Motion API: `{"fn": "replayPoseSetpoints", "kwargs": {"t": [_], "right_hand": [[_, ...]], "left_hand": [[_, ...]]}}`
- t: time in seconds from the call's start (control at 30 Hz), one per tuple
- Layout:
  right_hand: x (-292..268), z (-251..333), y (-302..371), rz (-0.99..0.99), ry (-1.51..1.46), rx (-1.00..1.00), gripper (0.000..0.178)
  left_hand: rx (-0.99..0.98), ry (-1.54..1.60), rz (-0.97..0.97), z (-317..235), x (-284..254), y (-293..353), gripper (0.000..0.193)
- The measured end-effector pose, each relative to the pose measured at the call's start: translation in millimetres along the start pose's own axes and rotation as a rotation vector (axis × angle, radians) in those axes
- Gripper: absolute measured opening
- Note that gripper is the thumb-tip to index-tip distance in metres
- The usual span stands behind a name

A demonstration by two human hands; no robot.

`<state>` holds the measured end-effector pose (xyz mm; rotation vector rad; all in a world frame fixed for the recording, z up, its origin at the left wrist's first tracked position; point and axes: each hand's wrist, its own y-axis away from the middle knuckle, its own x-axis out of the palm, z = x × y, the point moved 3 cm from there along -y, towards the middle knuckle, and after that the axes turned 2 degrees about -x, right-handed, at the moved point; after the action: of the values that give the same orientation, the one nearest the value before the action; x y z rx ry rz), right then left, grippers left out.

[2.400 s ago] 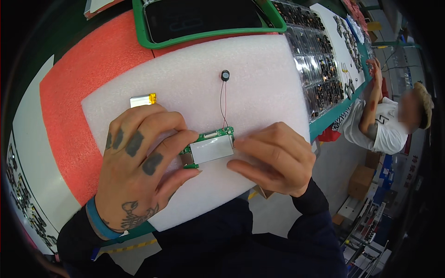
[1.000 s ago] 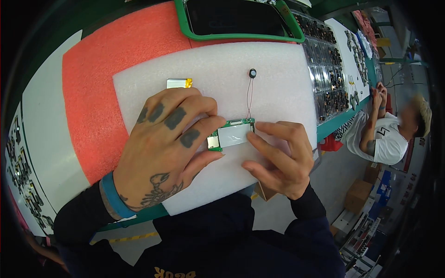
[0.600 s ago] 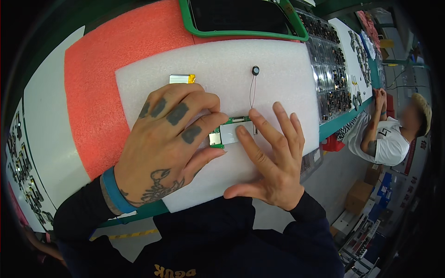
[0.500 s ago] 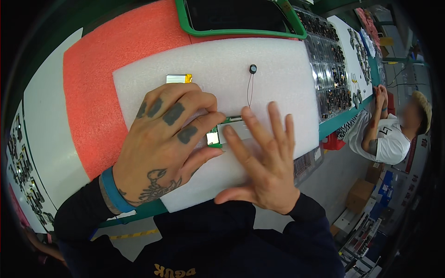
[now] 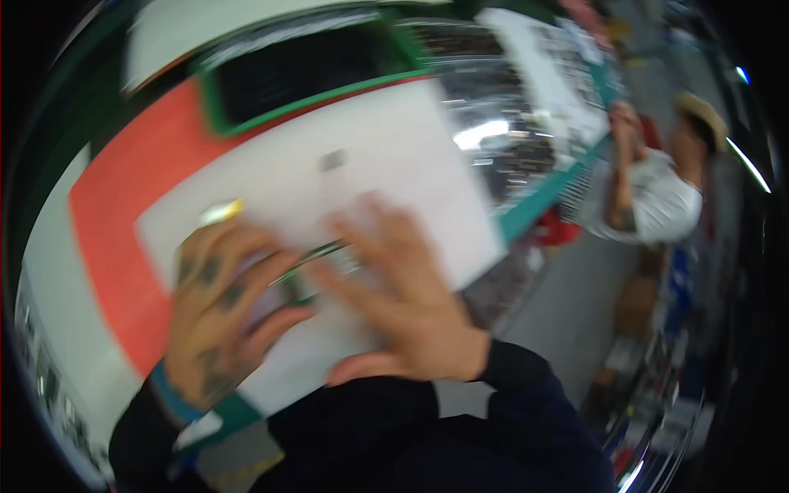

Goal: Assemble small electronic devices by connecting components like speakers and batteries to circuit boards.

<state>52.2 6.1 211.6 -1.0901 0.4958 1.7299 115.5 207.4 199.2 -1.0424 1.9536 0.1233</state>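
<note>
A small green circuit board [image 5: 293, 287], blurred by motion, lies low over the white foam sheet [image 5: 394, 131]. My left hand [image 5: 226, 308] pinches its left end between thumb and fingers. From the right, my right hand [image 5: 407, 304] reaches over the board with fingers apart, its fingertips at or just above the board's far edge; whether they touch it I cannot tell. Beyond my left hand sits a silver, yellow-ended battery pouch [image 5: 220, 212]. A small dark speaker [image 5: 333, 160] rests farther off on the foam, its thin leads smeared.
Under the white sheet lies a red foam sheet [image 5: 123, 222]. A green-rimmed tray with a dark inside [image 5: 212, 107] stands at the back. Clear plastic trays of small parts [image 5: 493, 123] line the right. Past the table's edge, a person [image 5: 657, 197] in white sits.
The whole view has swung, so table and hands appear shifted left and turned, with heavy blur. My left hand keeps its pinch on the circuit board; my right hand stays spread over it.
</note>
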Motion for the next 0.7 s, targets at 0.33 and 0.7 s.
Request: {"fn": "replayPoseSetpoints", "kwargs": {"t": [0.33,0.7], "right_hand": [[19,8,2,-0.184,-0.044,-0.209,0.084],[-10,-15,-9,-0.366,0.137,-0.4,0.026]], "left_hand": [[-0.071,-0.06,0.076,-4,-6,15,0.048],[0.102,-0.158,0.04,-1,-12,14,0.036]]}}
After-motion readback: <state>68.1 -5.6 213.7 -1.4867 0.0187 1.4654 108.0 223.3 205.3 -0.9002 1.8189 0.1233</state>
